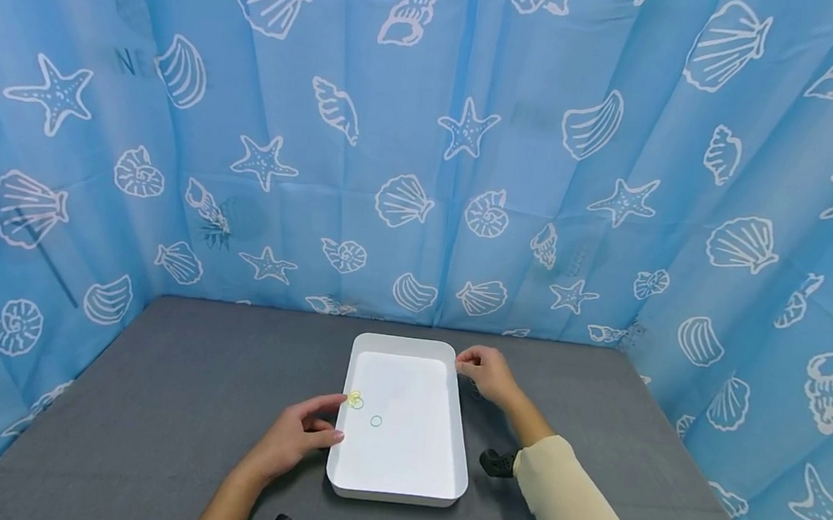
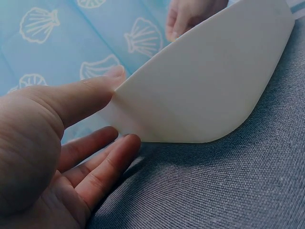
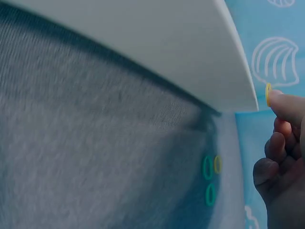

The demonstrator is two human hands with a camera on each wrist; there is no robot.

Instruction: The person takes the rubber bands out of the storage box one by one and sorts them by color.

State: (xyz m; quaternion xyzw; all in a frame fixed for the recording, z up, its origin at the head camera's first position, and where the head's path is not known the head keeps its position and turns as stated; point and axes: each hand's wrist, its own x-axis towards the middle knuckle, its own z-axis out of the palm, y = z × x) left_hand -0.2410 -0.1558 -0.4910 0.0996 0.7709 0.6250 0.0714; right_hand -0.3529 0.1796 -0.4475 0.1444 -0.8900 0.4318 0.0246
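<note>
A white rectangular tray lies on the grey cloth. My left hand is at its left side, with fingertips touching the outer wall; in the left wrist view the thumb reaches the rim. Beyond the tray's far right corner, my right hand pinches a small yellow rubber band between thumb and finger, about rim height. Inside the tray, a cluster of yellowish rubber bands lies by the left wall, with a single green rubber band nearer the middle.
Two green rubber bands and a yellow rubber band lie on the table cloth right of the tray, below my right hand. A blue curtain with white shell prints surrounds the table's back and sides.
</note>
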